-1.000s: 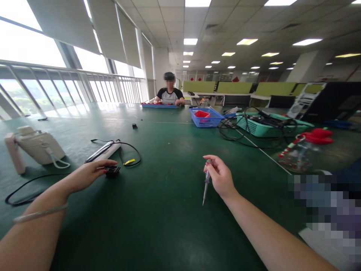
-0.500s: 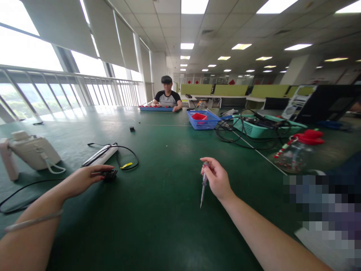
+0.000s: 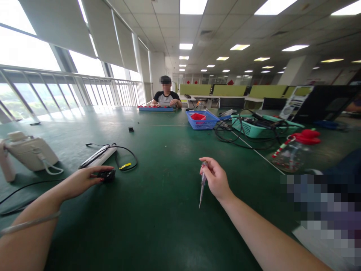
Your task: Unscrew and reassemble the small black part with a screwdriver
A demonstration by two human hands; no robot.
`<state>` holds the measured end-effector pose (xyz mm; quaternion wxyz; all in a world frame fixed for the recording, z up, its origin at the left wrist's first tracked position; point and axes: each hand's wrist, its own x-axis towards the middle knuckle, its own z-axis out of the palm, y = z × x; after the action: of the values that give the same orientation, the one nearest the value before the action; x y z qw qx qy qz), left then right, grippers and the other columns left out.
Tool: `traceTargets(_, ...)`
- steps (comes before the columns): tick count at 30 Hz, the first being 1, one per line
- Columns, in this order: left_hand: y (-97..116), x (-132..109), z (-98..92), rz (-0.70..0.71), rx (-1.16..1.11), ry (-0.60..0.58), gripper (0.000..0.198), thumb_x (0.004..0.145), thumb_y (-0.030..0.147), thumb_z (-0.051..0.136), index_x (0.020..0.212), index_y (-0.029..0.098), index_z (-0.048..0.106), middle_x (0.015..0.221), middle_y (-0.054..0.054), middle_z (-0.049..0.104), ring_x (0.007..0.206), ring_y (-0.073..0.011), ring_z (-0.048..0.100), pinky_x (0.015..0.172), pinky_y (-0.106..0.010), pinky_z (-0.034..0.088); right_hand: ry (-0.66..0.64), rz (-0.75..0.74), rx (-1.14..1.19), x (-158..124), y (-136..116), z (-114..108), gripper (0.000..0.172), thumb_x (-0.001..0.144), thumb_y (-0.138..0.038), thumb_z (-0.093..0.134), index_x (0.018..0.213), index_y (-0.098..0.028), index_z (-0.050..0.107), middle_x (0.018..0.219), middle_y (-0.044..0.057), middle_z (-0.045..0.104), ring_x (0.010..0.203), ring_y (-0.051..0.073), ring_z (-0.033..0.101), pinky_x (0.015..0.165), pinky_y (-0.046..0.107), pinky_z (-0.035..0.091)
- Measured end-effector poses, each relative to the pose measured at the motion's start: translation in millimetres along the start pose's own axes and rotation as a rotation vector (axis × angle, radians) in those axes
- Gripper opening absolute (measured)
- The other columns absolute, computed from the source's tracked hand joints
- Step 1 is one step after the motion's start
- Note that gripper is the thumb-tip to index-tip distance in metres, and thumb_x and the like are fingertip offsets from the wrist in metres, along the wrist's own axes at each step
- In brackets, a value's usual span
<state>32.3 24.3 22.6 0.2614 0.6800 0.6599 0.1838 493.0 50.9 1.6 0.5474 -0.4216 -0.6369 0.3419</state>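
My left hand pinches a small black blocky piece between thumb and fingers, just over the green table; its exact kind is too small to make out. Over the right half of the table, my right hand is closed around the clear handle of a slim screwdriver, whose metal tip points down towards me. Close behind the left hand lies a white power strip with a black cable looped beside it, a yellow tag on the cable.
A beige bottle stands at left. Farther off are a small black block, a blue basket and a green basket with tangled cables. A red-lidded jar stands right. Another person sits opposite behind a blue tray.
The black piece has turned in my left hand, showing a smoother side instead of its toothed edge. My right hand stays nearly still. The person opposite has raised one hand off the table.
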Motion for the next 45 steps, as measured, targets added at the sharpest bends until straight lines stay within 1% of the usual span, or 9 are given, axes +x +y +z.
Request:
traceTargets(6,4,-3,-1.6,-0.009,0.025,0.033,0.066,0.073,0.053,0.058,0.131,0.021,0.053,0.130,-0.005,0.061,0.116,-0.0285,0.058,0.105,-0.040,0.039,-0.006,-0.001,-0.001,0,-1,0,0.025,0.087,-0.031,0.051,0.108,-0.018,0.058,0.070,0.000,0.057,0.058,0.013,0.052,0.052,0.026,0.045)
traceTargets(10,0,-2,-1.8,0.007,0.036,0.069,0.061,0.073,0.051,0.058,0.127,0.024,0.057,0.128,-0.002,0.063,0.116,-0.0270,0.058,0.102,-0.036,0.042,-0.005,0.000,0.009,0,-1,0,0.025,0.087,-0.030,0.051,0.108,-0.018,0.058,0.070,0.000,0.057,0.057,0.013,0.052,0.052,0.027,0.045)
traceTargets(13,-3,-1,-0.8,0.018,0.058,0.052,0.056,0.074,0.044,0.057,0.127,0.025,0.057,0.129,0.000,0.062,0.117,-0.0252,0.057,0.101,-0.033,0.042,-0.006,-0.001,0.010,0,1,0,0.025,0.087,-0.030,0.051,0.108,-0.018,0.058,0.071,0.000,0.057,0.058,0.013,0.052,0.053,0.026,0.045)
traceTargets(19,-1,-1,0.3,0.002,0.161,0.031,0.059,0.075,0.037,0.052,0.132,0.020,0.054,0.132,-0.005,0.059,0.119,-0.0286,0.054,0.104,-0.040,0.038,-0.011,-0.009,0.011,0,3,0,0.025,0.088,-0.031,0.051,0.108,-0.018,0.058,0.070,-0.001,0.057,0.058,0.013,0.053,0.053,0.026,0.045)
traceTargets(26,2,1,2.7,-0.025,0.266,0.066,0.060,0.070,0.045,0.059,0.126,0.023,0.060,0.125,-0.006,0.064,0.113,-0.0307,0.057,0.101,-0.040,0.039,-0.010,-0.015,0.009,1,5,0,0.025,0.087,-0.031,0.051,0.108,-0.019,0.058,0.070,-0.001,0.057,0.059,0.013,0.053,0.053,0.026,0.045)
traceTargets(31,10,3,4.8,-0.045,0.346,0.109,0.051,0.071,0.046,0.057,0.116,0.023,0.066,0.113,-0.005,0.070,0.104,-0.0289,0.062,0.094,-0.038,0.044,-0.009,-0.008,0.005,0,4,0,0.025,0.087,-0.031,0.051,0.108,-0.019,0.058,0.071,0.000,0.057,0.058,0.013,0.053,0.053,0.026,0.046)
traceTargets(35,16,3,5.5,-0.061,0.367,0.146,0.051,0.071,0.052,0.057,0.113,0.025,0.066,0.110,-0.004,0.071,0.100,-0.0279,0.062,0.089,-0.036,0.045,-0.007,-0.015,0.008,0,3,-1,0.025,0.088,-0.032,0.051,0.108,-0.019,0.058,0.071,0.000,0.057,0.059,0.013,0.053,0.053,0.026,0.046)
traceTargets(39,13,3,6.1,-0.096,0.393,0.139,0.051,0.069,0.049,0.059,0.112,0.023,0.067,0.105,-0.005,0.073,0.099,-0.0280,0.063,0.085,-0.034,0.047,-0.008,-0.011,0.007,0,2,-1,0.025,0.088,-0.032,0.051,0.108,-0.019,0.058,0.071,0.000,0.057,0.059,0.014,0.054,0.053,0.026,0.047)
traceTargets(45,11,2,5.5,-0.060,0.441,0.120,0.048,0.072,0.046,0.059,0.113,0.024,0.066,0.103,-0.003,0.072,0.097,-0.0268,0.064,0.083,-0.033,0.047,-0.006,-0.010,0.015,0,1,-1,0.026,0.087,-0.032,0.051,0.108,-0.018,0.058,0.070,0.000,0.057,0.057,0.013,0.053,0.051,0.026,0.046)
